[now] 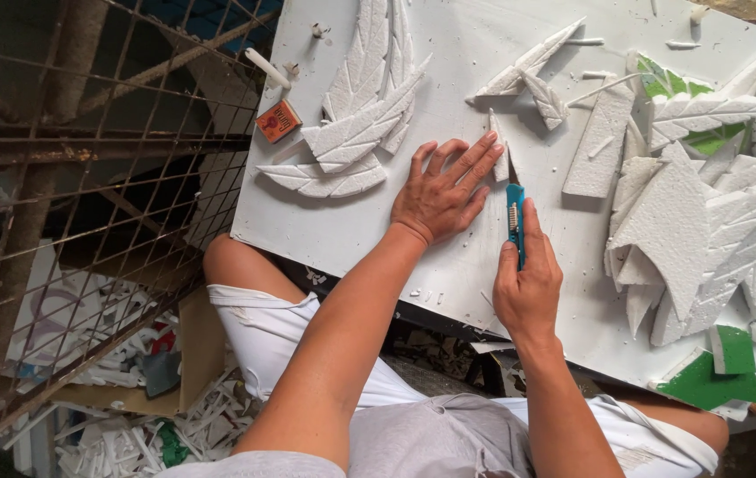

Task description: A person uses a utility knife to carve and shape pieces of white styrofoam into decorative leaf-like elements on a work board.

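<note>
Left hand [442, 188] flat, pinning upright foam sliver [500, 152] at fingertips; right hand [527, 283] gripping blue knife [515, 223], blade just below it.

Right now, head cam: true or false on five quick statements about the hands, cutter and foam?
1. The right hand holds a blue cutter. True.
2. The left hand is lifted clear of the board. False: it lies flat on the white board, fingers on a narrow foam strip.
3. A pile of cut foam pieces lies right of the cutter. True.
4. The small orange box sits by the right hand. False: it lies near the board's left edge.
5. Foam feathers lie left of the left hand. True.
</note>
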